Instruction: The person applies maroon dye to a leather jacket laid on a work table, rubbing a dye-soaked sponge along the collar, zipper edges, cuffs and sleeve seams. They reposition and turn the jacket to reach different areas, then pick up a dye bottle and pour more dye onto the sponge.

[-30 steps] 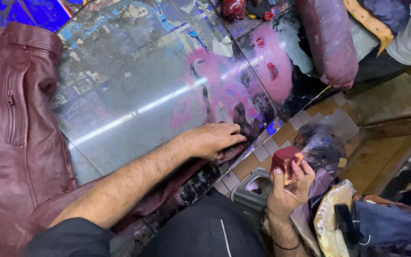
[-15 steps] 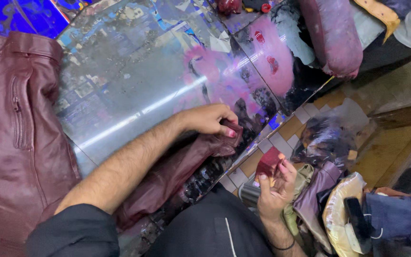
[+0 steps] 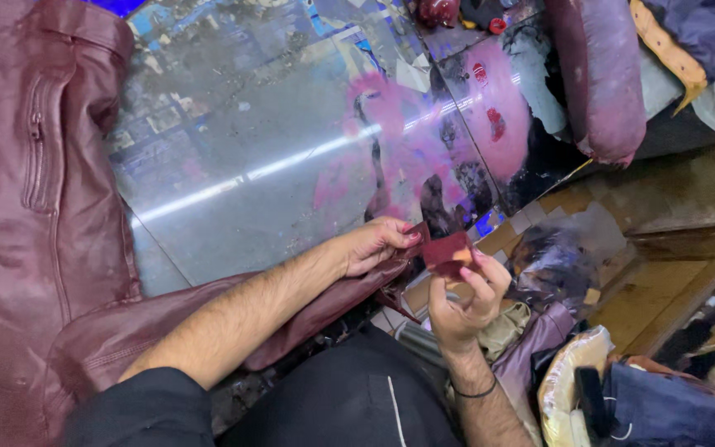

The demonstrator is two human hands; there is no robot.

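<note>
A maroon leather jacket (image 3: pixel 26 248) lies on the left of a glossy table top (image 3: pixel 258 141), one sleeve stretched toward me along the front edge. My left hand (image 3: pixel 378 244) pinches the cuff end of that sleeve (image 3: pixel 308 310). My right hand (image 3: pixel 465 294) holds a small dark red leather piece (image 3: pixel 447 248) up against the sleeve end, fingers curled round it. The two hands nearly touch at the table's front corner.
A rolled maroon leather bundle (image 3: pixel 602 74) lies at the far right of the table. Pink dye stains (image 3: pixel 399 141) mark the glass. Bags and scraps of cloth (image 3: pixel 614 389) crowd the floor at lower right beside a wooden ledge (image 3: pixel 664 290).
My right hand has risen with the red piece and met the left hand at the sleeve end. The left hand has closed on the cuff.
</note>
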